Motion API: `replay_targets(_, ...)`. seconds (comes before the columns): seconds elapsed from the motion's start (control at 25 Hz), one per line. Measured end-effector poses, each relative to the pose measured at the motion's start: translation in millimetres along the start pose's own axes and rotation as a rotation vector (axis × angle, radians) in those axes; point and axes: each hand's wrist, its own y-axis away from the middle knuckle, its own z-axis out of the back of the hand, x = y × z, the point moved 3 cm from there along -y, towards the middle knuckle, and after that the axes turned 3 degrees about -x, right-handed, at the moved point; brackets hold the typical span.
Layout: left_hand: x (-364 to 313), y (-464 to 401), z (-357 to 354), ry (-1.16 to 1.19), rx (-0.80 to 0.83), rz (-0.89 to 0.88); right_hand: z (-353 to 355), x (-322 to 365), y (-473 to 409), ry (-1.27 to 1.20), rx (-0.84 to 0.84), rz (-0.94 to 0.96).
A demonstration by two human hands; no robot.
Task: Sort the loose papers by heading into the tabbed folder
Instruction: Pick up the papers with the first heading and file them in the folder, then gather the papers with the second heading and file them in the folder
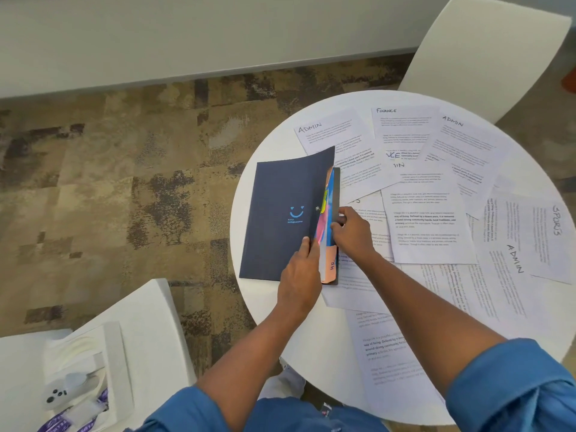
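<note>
Holding the tabbed folder [280, 213] partly open, my left hand [300, 275] pinches the edge of its dark cover, while my right hand [352, 233] curls onto the coloured dividers [327, 213] just beside it. Both hands work at the left part of a round white table [268, 307]. Loose papers [436, 213] headed ADMIN, FINANCE and SPORTS overlap across the tabletop beyond and to the right of my right hand. Patterned brown carpet [124, 182] stretches left of my left hand, a white chair [486, 57] stands beyond the table, and another white seat [140, 322] sits below my left arm.
</note>
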Motion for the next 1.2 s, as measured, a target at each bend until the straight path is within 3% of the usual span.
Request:
replay_targets(0.2,6,-13,-31,-0.105,0.083,0.016,7,-14,6,-0.04,0.174,0.018)
replay_targets(0.44,5,-17,-51,-0.093,0.243,0.045,19,-25,21,-0.102,0.246,0.056)
replay_targets(0.92,-13,9,-47,-0.105,-0.2,-0.13,86,-99,67,-0.262,0.158,-0.03)
replay_targets(1.08,-41,23,-61,0.0,-0.186,-0.09,117,-142,82,-0.277,0.13,-0.085)
replay_targets(1.2,-62,24,-81,0.212,-0.121,-0.008,141,-177,88,-0.294,0.095,-0.151)
